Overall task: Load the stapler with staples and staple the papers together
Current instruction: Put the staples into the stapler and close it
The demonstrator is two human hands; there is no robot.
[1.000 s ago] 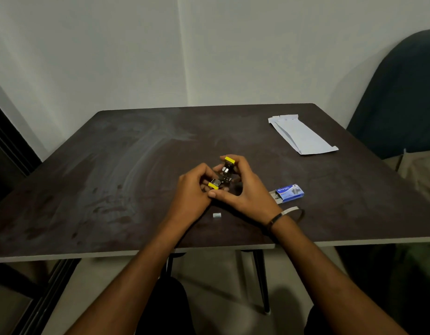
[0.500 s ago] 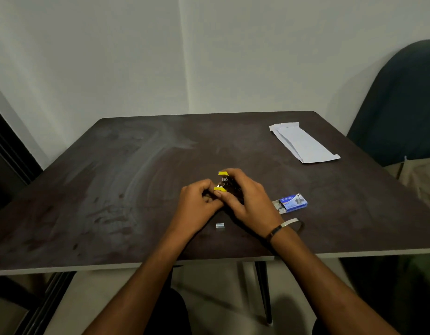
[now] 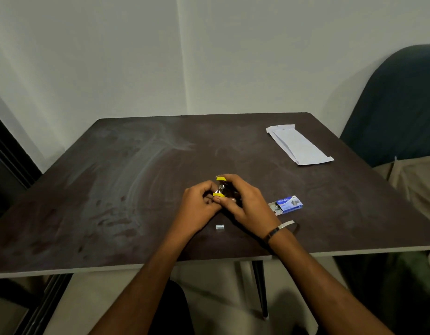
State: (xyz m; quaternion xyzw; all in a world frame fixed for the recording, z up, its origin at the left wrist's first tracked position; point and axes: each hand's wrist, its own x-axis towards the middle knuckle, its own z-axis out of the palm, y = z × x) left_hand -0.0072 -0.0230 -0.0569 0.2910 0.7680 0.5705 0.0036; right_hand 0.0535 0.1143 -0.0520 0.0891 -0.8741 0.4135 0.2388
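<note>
Both hands, left hand (image 3: 199,204) and right hand (image 3: 245,201), pinch the small yellow-tipped stapler (image 3: 221,188) at counter (image 3: 112,189) centre. It looks light, rigid, springy; best gripped by its sides. Staple box (image 3: 287,204) at 3 o'clock, papers (image 3: 298,145) at 1.

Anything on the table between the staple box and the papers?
No. In the head view, only bare dark table lies between the blue staple box and the white papers.
</note>
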